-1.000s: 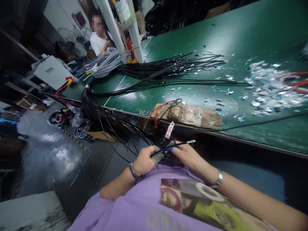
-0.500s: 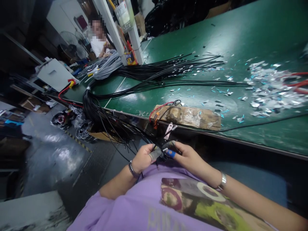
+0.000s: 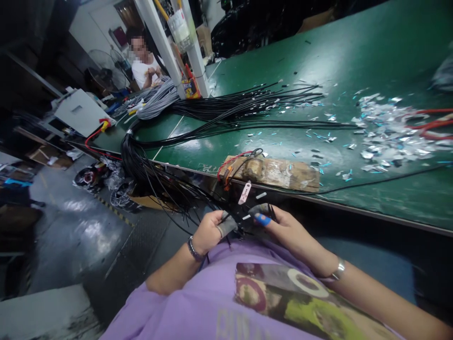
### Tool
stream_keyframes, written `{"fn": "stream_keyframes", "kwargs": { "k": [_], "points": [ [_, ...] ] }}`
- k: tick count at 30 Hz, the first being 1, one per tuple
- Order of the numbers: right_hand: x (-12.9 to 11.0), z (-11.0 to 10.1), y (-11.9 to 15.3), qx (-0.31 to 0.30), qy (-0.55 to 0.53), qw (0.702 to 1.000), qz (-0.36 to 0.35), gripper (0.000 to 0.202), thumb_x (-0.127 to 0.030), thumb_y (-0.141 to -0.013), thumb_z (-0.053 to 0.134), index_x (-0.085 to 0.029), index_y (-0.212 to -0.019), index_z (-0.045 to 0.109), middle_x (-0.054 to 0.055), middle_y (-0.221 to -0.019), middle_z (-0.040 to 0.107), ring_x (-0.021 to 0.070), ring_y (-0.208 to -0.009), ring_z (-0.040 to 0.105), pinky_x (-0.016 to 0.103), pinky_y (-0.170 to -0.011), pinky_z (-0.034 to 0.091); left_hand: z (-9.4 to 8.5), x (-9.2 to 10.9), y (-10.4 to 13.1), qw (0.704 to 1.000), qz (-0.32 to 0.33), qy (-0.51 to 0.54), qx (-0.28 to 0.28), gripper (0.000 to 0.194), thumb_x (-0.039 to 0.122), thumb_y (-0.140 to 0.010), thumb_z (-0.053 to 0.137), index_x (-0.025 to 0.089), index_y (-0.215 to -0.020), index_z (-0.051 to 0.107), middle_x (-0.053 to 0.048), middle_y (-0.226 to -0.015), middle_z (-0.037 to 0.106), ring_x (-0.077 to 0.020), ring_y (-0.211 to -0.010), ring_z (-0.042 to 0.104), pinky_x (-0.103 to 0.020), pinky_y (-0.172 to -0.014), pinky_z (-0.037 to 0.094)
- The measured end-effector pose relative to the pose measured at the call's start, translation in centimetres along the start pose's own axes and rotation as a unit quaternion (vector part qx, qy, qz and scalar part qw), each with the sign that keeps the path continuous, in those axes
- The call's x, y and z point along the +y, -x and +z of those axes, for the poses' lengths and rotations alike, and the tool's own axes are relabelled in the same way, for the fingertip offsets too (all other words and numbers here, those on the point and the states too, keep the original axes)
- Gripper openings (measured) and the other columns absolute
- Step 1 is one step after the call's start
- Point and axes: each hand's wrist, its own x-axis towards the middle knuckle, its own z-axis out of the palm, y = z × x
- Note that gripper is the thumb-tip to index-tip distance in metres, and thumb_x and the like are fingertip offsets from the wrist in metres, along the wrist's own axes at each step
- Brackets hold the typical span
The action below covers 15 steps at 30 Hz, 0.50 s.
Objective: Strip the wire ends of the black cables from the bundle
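My left hand (image 3: 214, 229) is closed on black cables (image 3: 141, 163) near their free ends, just in front of my purple shirt. A short white cable tip (image 3: 246, 217) shows in the gap between my hands. Thumb and fingers of my right hand (image 3: 283, 226) are pinched together beside that tip, with blue tape (image 3: 262, 219) on one digit; what they hold is too small and dark to make out. Dark coverings wrap other fingertips. Past my hands, a pale pink tag-like strip (image 3: 245, 192) hangs at the table's edge.
On the green table (image 3: 354, 56), a wooden block (image 3: 279, 172) with wires sits at the near edge. Foil scraps (image 3: 392, 132) lie to the right. More black cables (image 3: 226, 106) and grey cables (image 3: 159, 101) stretch across. A co-worker (image 3: 145, 66) sits beyond a white post (image 3: 163, 47).
My right hand has moved slightly right, away from my left, widening the gap where the white tip shows. My left hand stays nearly in place on the cables.
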Motion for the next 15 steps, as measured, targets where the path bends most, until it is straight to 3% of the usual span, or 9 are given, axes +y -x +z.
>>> {"fn": "stream_keyframes", "kwargs": {
  "k": [3,8,15],
  "points": [
    [-0.3,-0.4,0.1,-0.025,0.089,0.993,-0.07,0.032,-0.042,-0.07,0.067,-0.02,-0.092,0.061,0.004,-0.085,0.066,0.0202,-0.079,0.06,0.033,-0.072,0.05,0.2,0.6,0.0,1.0,-0.024,0.011,-0.012,0.047,0.054,-0.055,0.076,0.013,-0.058,0.053,0.007,-0.048,0.04,-0.004,-0.047,0.03,-0.019,-0.047,0.025],
    [-0.8,-0.4,0.2,-0.047,0.236,0.96,-0.146,0.019,-0.037,-0.081,0.054,-0.021,-0.077,0.062,0.004,-0.074,0.064,0.0187,-0.069,0.057,0.031,-0.065,0.047,0.5,1.7,0.1,0.997,-0.062,0.036,-0.027,0.049,0.054,-0.049,0.078,0.014,-0.053,0.051,0.007,-0.044,0.037,-0.0049,-0.046,0.032,-0.019,-0.047,0.027],
    [-0.6,-0.5,0.2,-0.061,0.237,0.961,-0.129,0.017,-0.034,-0.076,0.058,-0.02,-0.069,0.064,0.003,-0.068,0.064,0.0175,-0.063,0.055,0.028,-0.06,0.045,-0.2,0.8,0.0,0.997,-0.024,-0.028,-0.061,0.042,0.049,-0.053,0.079,0.012,-0.061,0.06,0.002,-0.057,0.052,-0.0083,-0.058,0.042,-0.022,-0.061,0.039]
  ]
}}
